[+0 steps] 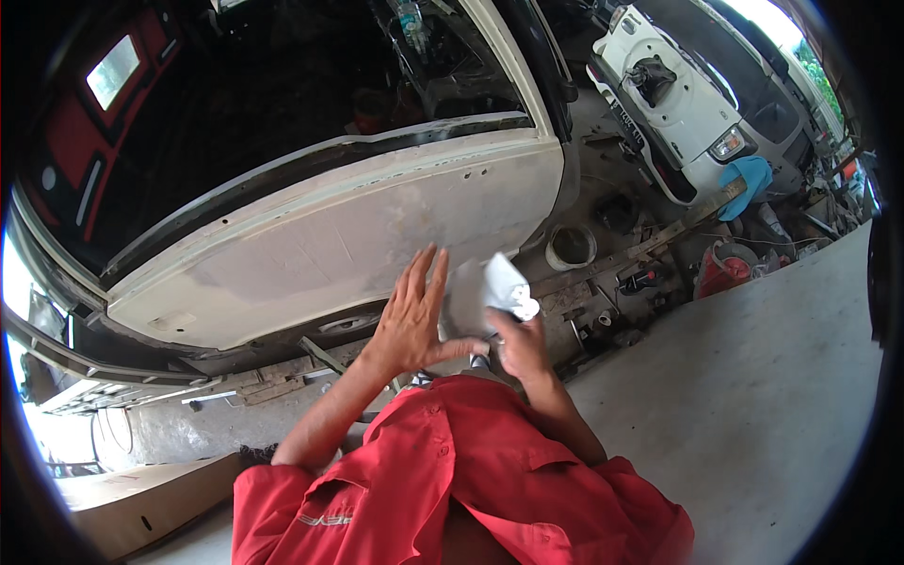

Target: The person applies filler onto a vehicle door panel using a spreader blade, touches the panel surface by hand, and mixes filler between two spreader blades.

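Note:
My left hand (413,318) is raised in front of the vehicle's side panel, palm flat, fingers extended and thumb spread, with nothing in its grasp. To its right, my right hand (521,342) grips a thin grey sheet or plate (465,296) together with a white folded piece (503,275). Blur hides what these are made of. The left thumb comes close to the sheet's lower edge; whether they touch I cannot tell. Beyond both hands is a cream vehicle body panel (296,247) with patchy pinkish-grey filler or primer, scratch lines and small holes below a window opening.
A white SUV (692,106) stands at upper right. Near it are an open bucket (571,247), a wooden beam (685,219) with a blue cloth (748,183), and a red container (722,270). Loose tools and scraps litter the floor. A cardboard box (155,501) lies lower left.

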The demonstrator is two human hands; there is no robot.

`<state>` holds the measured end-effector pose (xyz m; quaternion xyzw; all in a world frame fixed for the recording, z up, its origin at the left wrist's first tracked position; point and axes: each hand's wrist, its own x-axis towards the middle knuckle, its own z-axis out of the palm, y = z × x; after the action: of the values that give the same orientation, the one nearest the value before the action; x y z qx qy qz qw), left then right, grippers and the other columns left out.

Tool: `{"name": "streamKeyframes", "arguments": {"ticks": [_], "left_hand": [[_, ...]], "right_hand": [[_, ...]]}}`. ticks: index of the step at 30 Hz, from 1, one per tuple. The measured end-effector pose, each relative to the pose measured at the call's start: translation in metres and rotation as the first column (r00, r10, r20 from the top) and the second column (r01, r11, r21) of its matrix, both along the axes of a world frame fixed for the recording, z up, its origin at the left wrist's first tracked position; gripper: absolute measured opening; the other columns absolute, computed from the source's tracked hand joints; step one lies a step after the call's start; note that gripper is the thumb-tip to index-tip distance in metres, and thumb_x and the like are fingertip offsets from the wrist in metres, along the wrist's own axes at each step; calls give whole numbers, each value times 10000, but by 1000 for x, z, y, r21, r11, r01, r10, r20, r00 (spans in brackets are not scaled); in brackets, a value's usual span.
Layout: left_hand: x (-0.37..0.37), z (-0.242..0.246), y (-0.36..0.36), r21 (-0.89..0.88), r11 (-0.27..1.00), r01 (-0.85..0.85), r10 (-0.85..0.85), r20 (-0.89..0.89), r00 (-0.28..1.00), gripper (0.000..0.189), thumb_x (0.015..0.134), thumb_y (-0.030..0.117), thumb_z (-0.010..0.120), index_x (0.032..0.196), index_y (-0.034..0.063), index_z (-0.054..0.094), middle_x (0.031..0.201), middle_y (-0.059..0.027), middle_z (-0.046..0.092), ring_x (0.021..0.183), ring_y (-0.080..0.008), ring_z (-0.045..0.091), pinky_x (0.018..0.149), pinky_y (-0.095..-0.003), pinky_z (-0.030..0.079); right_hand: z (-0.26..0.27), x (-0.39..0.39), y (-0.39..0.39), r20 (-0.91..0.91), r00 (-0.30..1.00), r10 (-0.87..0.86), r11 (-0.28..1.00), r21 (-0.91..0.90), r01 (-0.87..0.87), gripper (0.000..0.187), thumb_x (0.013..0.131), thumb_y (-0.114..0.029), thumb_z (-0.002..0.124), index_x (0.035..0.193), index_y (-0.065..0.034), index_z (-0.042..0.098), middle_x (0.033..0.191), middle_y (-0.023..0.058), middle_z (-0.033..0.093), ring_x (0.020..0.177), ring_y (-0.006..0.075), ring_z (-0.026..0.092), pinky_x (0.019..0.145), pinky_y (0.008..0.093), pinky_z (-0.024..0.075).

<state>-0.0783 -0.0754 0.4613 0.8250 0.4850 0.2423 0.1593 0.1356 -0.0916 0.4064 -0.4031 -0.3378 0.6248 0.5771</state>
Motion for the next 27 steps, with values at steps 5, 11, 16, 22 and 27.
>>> {"name": "streamKeyframes", "arguments": {"ticks": [5,11,16,22,27], "left_hand": [[41,38,82,274,944,184,-122,-226,966,1154,929,729,657,1711,20,190,1750,-273,216,1626,-437,229,1320,-551,232],[39,22,153,436,881,183,-22,-349,937,974,979,612,659,1689,55,292,1746,-175,307,1625,-307,286,1351,-463,215],[-10,27,133,394,896,206,7,-477,879,921,977,572,682,1670,70,343,1731,-88,368,1609,-239,322,1341,-446,251],[-98,33,74,395,918,41,187,-520,833,878,981,495,721,1661,63,371,1716,-116,402,1590,-288,367,1325,-459,282],[-192,29,12,384,898,-215,396,-494,774,858,1000,452,718,1675,70,350,1723,-130,388,1597,-332,349,1327,-493,256]], "right_hand": [[-14,47,4,-41,986,-160,987,-25,159,348,924,57,706,1259,-37,701,1174,58,749,1044,171,726,884,339,585],[-29,57,-2,51,978,-202,969,-135,207,327,943,8,699,1270,-2,684,1166,61,724,1041,169,684,934,351,544],[-45,64,-1,33,985,-171,972,-156,175,454,900,42,712,1346,-22,652,1236,76,716,1074,212,710,941,375,571],[-64,73,14,154,985,-81,991,-93,96,433,904,60,701,1329,-15,664,1239,68,715,1070,189,704,960,363,564],[-60,60,25,116,992,-39,990,-130,54,422,912,62,694,1328,-8,665,1236,64,714,1077,186,699,968,366,560]]}}
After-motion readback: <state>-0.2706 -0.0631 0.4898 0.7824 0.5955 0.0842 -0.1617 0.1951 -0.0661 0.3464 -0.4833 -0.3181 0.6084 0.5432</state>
